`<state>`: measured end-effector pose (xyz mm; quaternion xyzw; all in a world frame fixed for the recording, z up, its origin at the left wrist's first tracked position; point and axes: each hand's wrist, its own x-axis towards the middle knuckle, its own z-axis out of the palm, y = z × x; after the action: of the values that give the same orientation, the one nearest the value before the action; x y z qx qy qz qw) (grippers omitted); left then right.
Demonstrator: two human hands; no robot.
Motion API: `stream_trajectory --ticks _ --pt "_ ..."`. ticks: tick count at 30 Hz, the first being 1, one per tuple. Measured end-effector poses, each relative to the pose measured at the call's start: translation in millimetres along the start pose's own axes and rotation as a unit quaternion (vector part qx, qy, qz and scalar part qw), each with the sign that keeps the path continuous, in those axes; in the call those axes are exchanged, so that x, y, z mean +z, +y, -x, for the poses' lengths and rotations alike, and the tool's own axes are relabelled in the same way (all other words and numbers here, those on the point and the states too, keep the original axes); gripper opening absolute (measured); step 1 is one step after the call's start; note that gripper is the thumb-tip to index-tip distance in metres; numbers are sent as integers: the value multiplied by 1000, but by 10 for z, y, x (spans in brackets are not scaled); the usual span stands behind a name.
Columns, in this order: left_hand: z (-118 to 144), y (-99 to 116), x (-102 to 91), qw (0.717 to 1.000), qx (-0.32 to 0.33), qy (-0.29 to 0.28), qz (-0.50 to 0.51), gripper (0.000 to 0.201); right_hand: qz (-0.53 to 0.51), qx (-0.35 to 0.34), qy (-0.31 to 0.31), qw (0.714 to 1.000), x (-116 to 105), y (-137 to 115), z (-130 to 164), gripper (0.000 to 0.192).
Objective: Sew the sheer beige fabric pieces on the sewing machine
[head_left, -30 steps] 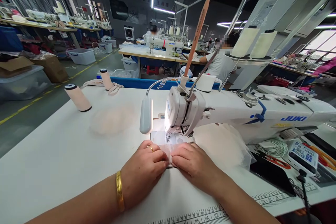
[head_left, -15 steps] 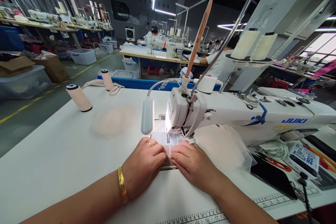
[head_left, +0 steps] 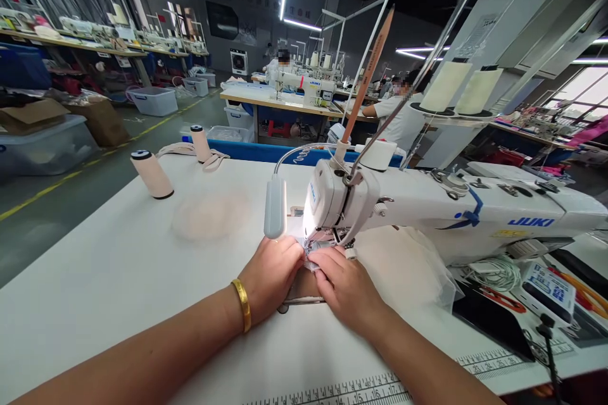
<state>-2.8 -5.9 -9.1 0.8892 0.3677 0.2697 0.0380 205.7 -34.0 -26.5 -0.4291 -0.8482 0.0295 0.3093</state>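
- At the needle of the white Juki sewing machine, the left hand and right hand press a small pale fabric piece flat on the white surface, fingers together, pinning it.
- Judged step: feeding cloth under the presser foot; next calls for steady, even guiding.

Glossy white plastic sewing machine, matt white table, shiny gold metal bangle, sheer pale cloth.
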Motion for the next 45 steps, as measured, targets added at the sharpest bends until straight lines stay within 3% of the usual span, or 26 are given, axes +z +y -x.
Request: stream_trajectory --ticks 10,17,20,23,27,45 --pt "-51 -25 6 988 -83 5 129 16 -45 116 9 992 1 28 -37 25" --pt "-33 -55 57 990 -80 -11 112 10 -96 168 -3 981 -7 9 -48 25" --pt "-59 -65 53 988 -95 -27 122 17 -111 194 -14 975 -27 -24 -61 23" --pt "-78 -49 28 985 -105 -29 134 23 -114 192 -21 974 -54 -54 -74 27" --pt "-69 -28 21 983 -117 -29 139 10 -113 193 -22 974 -63 -64 -76 29" --pt "-133 19 102 998 -53 -37 11 16 -106 158 -15 982 -13 -25 -72 29"
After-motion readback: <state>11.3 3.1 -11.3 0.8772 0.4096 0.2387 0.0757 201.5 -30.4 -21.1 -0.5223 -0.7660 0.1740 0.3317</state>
